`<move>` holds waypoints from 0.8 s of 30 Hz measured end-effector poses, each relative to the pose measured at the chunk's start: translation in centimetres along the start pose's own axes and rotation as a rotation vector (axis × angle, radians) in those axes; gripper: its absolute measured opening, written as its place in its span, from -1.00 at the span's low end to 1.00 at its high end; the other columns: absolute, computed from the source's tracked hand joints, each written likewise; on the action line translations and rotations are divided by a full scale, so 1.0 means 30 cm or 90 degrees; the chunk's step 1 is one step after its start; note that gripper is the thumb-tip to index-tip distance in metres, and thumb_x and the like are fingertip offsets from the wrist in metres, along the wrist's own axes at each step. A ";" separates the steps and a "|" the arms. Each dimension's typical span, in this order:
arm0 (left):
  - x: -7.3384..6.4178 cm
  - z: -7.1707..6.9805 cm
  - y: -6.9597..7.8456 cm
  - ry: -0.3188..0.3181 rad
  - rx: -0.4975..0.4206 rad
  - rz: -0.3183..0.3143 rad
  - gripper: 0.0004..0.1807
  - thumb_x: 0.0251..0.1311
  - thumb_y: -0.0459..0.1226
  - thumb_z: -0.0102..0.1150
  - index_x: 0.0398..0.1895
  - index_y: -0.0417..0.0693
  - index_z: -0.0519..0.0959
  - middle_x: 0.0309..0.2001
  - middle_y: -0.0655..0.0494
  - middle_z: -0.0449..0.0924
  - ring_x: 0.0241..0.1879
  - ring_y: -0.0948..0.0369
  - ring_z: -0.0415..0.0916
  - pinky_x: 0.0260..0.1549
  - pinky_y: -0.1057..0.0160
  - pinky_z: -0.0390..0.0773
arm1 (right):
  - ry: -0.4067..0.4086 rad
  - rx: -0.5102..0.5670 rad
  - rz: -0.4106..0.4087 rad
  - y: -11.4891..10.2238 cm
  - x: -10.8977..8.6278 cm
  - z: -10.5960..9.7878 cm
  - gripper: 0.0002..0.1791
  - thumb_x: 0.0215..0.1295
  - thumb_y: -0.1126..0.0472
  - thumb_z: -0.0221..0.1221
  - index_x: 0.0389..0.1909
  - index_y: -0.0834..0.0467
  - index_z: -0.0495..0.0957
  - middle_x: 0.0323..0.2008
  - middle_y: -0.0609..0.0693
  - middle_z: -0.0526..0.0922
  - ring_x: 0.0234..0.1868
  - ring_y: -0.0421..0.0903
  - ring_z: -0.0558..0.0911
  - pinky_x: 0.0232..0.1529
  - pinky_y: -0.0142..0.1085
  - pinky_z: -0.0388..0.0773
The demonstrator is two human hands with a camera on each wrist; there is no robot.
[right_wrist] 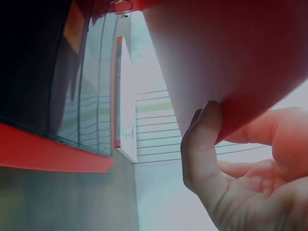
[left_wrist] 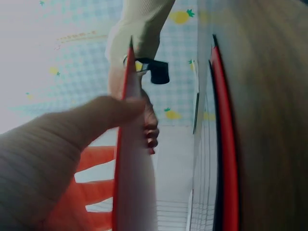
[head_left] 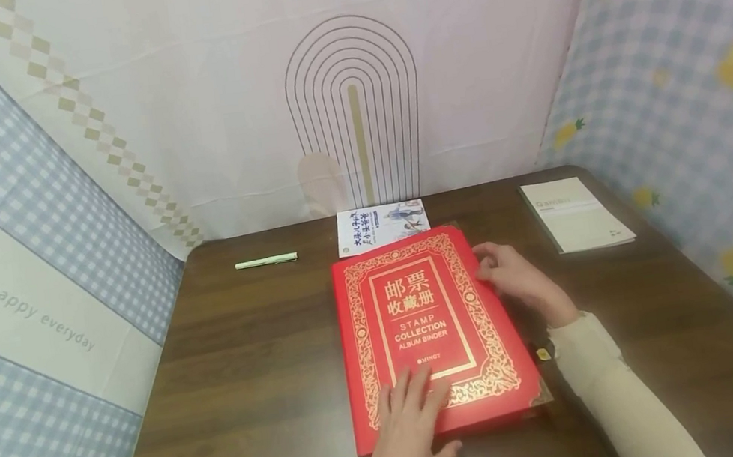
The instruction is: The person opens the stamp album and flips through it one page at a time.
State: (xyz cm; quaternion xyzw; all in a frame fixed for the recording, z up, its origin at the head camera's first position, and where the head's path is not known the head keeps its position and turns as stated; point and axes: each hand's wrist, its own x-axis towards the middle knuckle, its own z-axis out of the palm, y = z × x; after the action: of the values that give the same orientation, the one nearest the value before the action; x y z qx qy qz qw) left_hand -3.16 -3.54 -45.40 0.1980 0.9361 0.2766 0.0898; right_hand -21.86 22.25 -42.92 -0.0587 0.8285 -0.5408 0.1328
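Note:
A red stamp album binder (head_left: 425, 357) with gold lettering and a gold ornamental border lies on the brown table. My left hand (head_left: 406, 431) grips the cover's near edge, fingers spread over the top. In the left wrist view its thumb (left_wrist: 115, 113) presses the pale inner face of the raised cover (left_wrist: 137, 178). At the cover's right edge, my right hand (head_left: 515, 277) holds on with bent fingers. The right wrist view shows a digit (right_wrist: 204, 139) curled under the lifted cover (right_wrist: 231, 53). Dark, glossy pages (right_wrist: 29, 62) lie below, apart from the cover.
Behind the album, partly covered by it, is a white booklet (head_left: 367, 236) with blue print. A light-coloured pen (head_left: 266, 260) lies at the back left, a cream notebook (head_left: 576, 220) at the back right. Patterned cloth (head_left: 221, 87) hangs behind and at both sides.

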 end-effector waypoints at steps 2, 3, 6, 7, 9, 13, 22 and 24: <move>-0.004 0.009 0.002 0.014 0.018 0.001 -0.12 0.01 0.01 0.53 0.46 0.30 0.37 0.51 0.18 0.19 0.47 -0.04 0.05 0.37 -0.34 0.05 | -0.003 0.005 -0.004 -0.007 -0.002 -0.002 -0.38 0.45 0.40 0.05 0.45 0.47 0.10 -0.27 0.22 0.57 -0.38 0.00 0.66 -0.38 -0.18 0.69; -0.005 0.012 0.003 0.022 0.026 0.002 -0.14 0.02 0.00 0.52 0.45 0.30 0.39 0.50 0.18 0.20 0.47 -0.04 0.05 0.37 -0.34 0.05 | -0.004 0.009 -0.006 -0.011 -0.003 -0.003 -0.38 0.45 0.40 0.05 0.45 0.47 0.10 -0.27 0.22 0.57 -0.38 0.00 0.66 -0.38 -0.17 0.69; -0.008 0.018 0.007 0.053 0.045 0.007 -0.17 0.02 -0.04 0.53 0.42 0.30 0.41 0.47 0.18 0.24 0.46 -0.03 0.07 0.35 -0.34 0.09 | -0.004 0.019 -0.014 -0.026 -0.006 -0.006 -0.38 0.45 0.41 0.05 0.45 0.46 0.10 -0.26 0.22 0.57 -0.37 0.00 0.67 -0.38 -0.16 0.69; -0.008 0.020 0.008 0.062 0.048 0.007 -0.17 0.01 -0.05 0.53 0.42 0.31 0.42 0.46 0.18 0.24 0.45 -0.03 0.08 0.35 -0.33 0.11 | -0.004 0.022 -0.015 -0.031 -0.006 -0.008 -0.38 0.45 0.42 0.05 0.46 0.46 0.10 -0.26 0.23 0.57 -0.37 0.00 0.67 -0.39 -0.16 0.69; -0.007 0.022 0.011 0.078 0.047 0.009 -0.17 0.01 -0.07 0.54 0.41 0.31 0.42 0.46 0.18 0.24 0.45 -0.03 0.08 0.34 -0.33 0.12 | -0.004 0.027 -0.015 -0.043 -0.009 -0.010 -0.37 0.45 0.41 0.05 0.46 0.44 0.11 -0.25 0.24 0.57 -0.36 0.01 0.68 -0.38 -0.16 0.70; -0.008 0.030 0.018 0.097 0.037 0.008 -0.16 0.02 -0.12 0.55 0.42 0.31 0.39 0.45 0.16 0.23 0.47 -0.04 0.05 0.34 -0.35 0.11 | -0.005 0.037 -0.013 -0.067 -0.012 -0.012 -0.36 0.45 0.40 0.06 0.47 0.43 0.10 -0.20 0.26 0.60 -0.33 0.01 0.70 -0.34 -0.15 0.71; -0.026 0.028 0.039 0.096 0.015 -0.003 -0.14 0.09 -0.17 0.49 0.47 0.28 0.29 0.50 0.13 0.10 0.52 -0.07 -0.08 0.37 -0.36 0.03 | -0.012 0.045 -0.039 -0.122 -0.015 -0.019 -0.40 0.42 0.45 0.04 0.43 0.46 0.14 -0.11 0.35 0.60 -0.30 0.01 0.72 -0.29 -0.14 0.72; -0.034 0.020 0.042 0.098 0.010 -0.001 -0.13 0.10 -0.18 0.48 0.48 0.26 0.28 0.52 0.13 0.08 0.53 -0.07 -0.09 0.37 -0.36 0.03 | -0.015 0.048 -0.049 -0.143 -0.020 -0.019 -0.41 0.42 0.45 0.03 0.42 0.47 0.15 -0.09 0.36 0.60 -0.29 0.01 0.72 -0.29 -0.13 0.72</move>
State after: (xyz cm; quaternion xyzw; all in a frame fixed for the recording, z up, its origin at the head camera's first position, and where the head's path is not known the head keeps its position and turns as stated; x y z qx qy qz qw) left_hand -1.67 -2.69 -45.15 0.1760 0.9425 0.2835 0.0167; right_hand -21.65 21.15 -38.70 -0.0920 0.8032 -0.5753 0.1241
